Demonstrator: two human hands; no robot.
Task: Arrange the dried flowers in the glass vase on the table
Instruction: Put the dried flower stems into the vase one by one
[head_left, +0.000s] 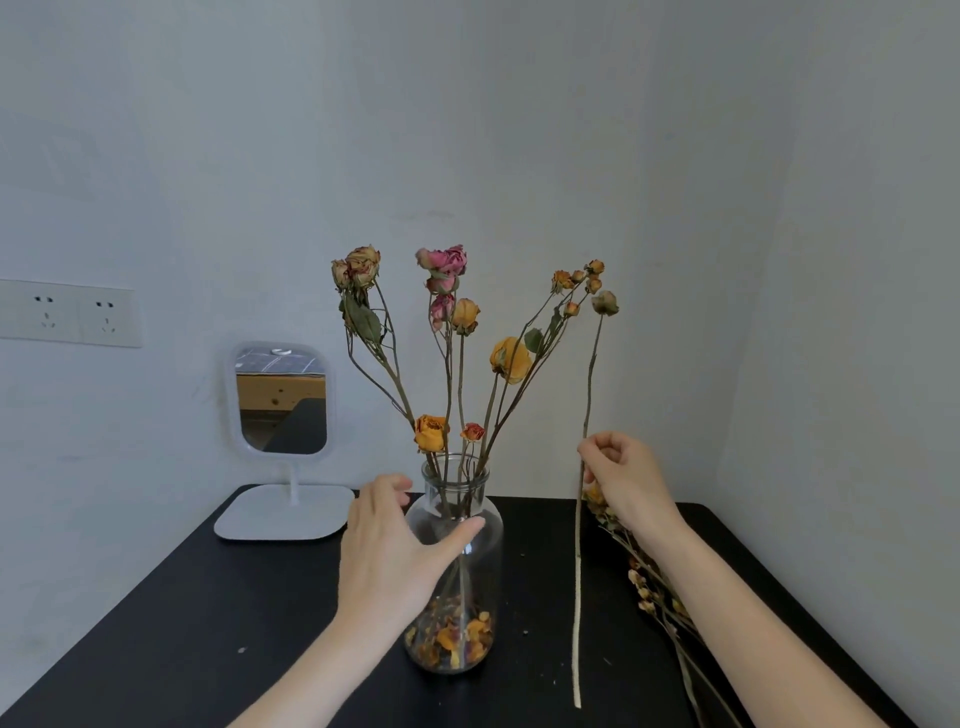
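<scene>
A clear glass vase (485, 587) stands on the black table (218, 613), with loose petals at its bottom and several dried roses (447, 260) fanning out of its neck. My left hand (389, 545) rests against the vase's left side, thumb across the glass. To the right of the vase, my right hand (621, 480) pinches a single long dried stem (578, 571) upright, its faded bud (605, 303) at the top. The stem's lower end hangs just above the table.
More dried flowers (649, 587) lie on the table at the right, partly under my right forearm. A white stand mirror (283, 400) sits at the back left. Wall sockets (70, 314) are at far left. Grey walls close the corner behind.
</scene>
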